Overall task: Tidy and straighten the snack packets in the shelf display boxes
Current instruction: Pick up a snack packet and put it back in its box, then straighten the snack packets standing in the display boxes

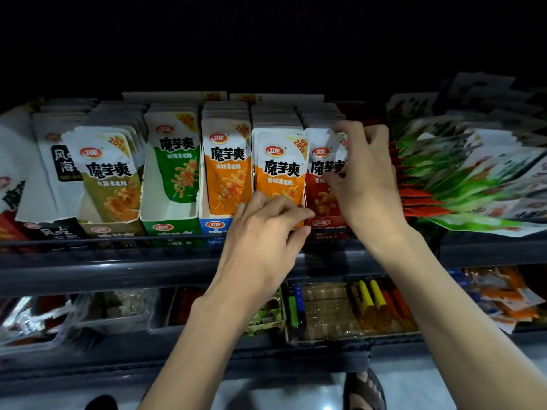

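Pinching the lower edge of the front orange packet (279, 176) with the left hand (266, 232), packet upright in the row on the upper shelf (118, 261). Gripping the red packet (316, 199) just beside it with the right hand (365, 176), fingers curled over its top corner.

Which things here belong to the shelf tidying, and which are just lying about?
Job: left hand holding orange packets; right hand gripping red packets; red display box.
Lying about: lower-shelf snack tray; sandal on the floor.

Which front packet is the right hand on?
The red packet, last on the right in the row: the right hand grips its top edge. The left hand holds the orange packet beside it.
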Motion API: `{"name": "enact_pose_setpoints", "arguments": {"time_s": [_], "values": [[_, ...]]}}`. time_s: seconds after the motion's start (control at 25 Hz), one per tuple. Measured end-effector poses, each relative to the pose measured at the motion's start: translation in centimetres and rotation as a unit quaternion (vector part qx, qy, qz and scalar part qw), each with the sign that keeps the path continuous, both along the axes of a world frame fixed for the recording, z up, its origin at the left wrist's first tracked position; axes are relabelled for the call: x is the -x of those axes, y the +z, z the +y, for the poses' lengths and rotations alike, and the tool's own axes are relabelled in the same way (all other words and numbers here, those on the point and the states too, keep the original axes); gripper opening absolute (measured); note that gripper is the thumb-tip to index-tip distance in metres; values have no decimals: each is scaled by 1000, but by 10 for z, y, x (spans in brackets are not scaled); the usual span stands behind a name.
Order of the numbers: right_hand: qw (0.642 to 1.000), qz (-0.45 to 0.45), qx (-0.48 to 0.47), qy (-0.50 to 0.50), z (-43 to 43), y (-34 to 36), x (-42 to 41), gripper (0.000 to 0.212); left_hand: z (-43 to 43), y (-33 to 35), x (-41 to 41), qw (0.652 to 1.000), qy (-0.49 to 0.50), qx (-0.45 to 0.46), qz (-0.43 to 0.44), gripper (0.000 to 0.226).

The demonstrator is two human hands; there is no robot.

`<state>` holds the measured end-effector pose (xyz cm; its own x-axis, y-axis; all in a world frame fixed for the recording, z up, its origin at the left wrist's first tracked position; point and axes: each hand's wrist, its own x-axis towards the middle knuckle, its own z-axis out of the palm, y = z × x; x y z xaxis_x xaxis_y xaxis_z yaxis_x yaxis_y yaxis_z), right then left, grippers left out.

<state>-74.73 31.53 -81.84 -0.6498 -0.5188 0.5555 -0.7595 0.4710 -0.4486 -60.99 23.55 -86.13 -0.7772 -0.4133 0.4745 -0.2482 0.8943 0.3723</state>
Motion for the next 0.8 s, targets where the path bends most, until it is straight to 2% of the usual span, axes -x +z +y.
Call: {"name": "enact_pose_setpoints", "arguments": {"time_s": [0.2, 0.32, 0.4, 0.6, 0.8], "values": [[999, 40, 11, -7, -1, 1, -6, 63, -2, 0, -3, 999, 0, -28, 21, 24], [995, 80, 47, 31, -3, 3, -12, 45, -5, 2, -6, 997, 16, -39, 61, 20], [995, 71, 42, 63, -8, 0, -14, 38, -6, 4, -9, 995, 32, -43, 80, 18], [996, 46, 22, 73, -18, -3, -16, 42, -12, 7, -17, 990, 74, -59, 107, 16], [996, 75, 41, 38, -20, 1, -28, 46, -23, 11, -31, 983, 118, -70, 122, 15]]}}
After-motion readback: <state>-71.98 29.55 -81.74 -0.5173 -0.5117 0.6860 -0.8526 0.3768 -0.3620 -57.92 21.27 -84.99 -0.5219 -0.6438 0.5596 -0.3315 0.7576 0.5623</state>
